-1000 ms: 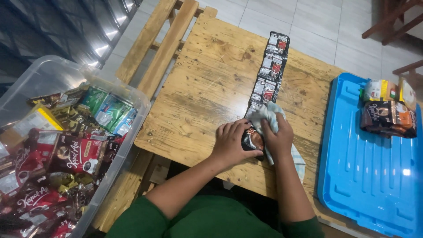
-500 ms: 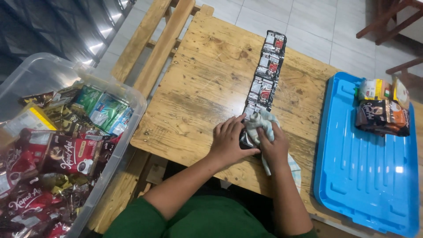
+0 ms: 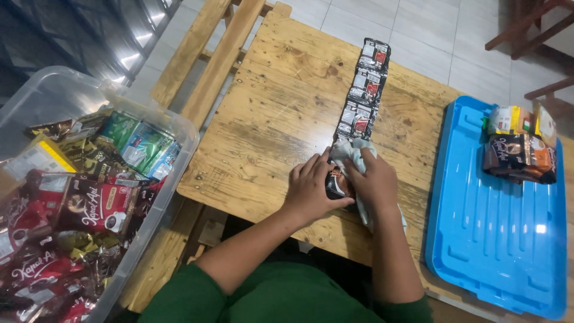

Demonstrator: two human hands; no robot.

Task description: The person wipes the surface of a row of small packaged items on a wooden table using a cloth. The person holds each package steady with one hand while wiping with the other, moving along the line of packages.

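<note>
A long strip of joined black sachets (image 3: 363, 90) lies stretched along the wooden table (image 3: 281, 119), running away from me. My left hand (image 3: 311, 188) presses down the near end of the strip, fingers on a dark sachet (image 3: 336, 184). My right hand (image 3: 373, 182) grips a pale grey cloth (image 3: 350, 151) against that same sachet; more of the cloth trails out under my wrist. Both forearms come up from green sleeves at the bottom.
A clear plastic bin (image 3: 72, 101) at the left holds several red, green and gold sachet packs. A blue tray (image 3: 496, 239) at the right carries a small stack of brown and yellow sachets (image 3: 520, 149) at its far end. Wooden slats and tiled floor lie beyond.
My right hand with the cloth has slid slightly along the near sachet. The left hand keeps its hold on the strip's end.
</note>
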